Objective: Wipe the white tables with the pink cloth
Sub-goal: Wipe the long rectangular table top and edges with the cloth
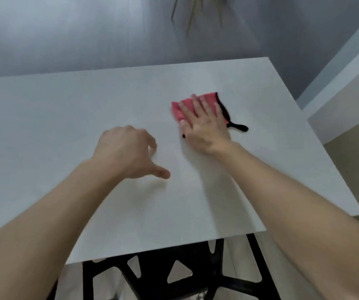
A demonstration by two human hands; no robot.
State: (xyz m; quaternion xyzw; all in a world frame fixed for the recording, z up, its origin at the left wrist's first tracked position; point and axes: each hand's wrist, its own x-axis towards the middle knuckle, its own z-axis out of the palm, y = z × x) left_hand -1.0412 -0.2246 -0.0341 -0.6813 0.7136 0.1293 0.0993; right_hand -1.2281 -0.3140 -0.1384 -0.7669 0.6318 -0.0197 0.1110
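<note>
A pink cloth (206, 100) with a black edge and a black loop lies folded on the white table (66, 126), right of centre. My right hand (202, 124) lies flat on the cloth with straight, spread fingers and presses it to the tabletop. My left hand (128, 152) hovers at or just above the table's middle, its fingers loosely curled under and its thumb pointing right; it holds nothing.
A black chair (174, 276) with triangular cut-outs stands tucked under the table's near edge. A grey wall runs behind the table. A pale wall or cabinet edge (347, 100) rises at the right. Thin dried stems (193, 16) hang at the top.
</note>
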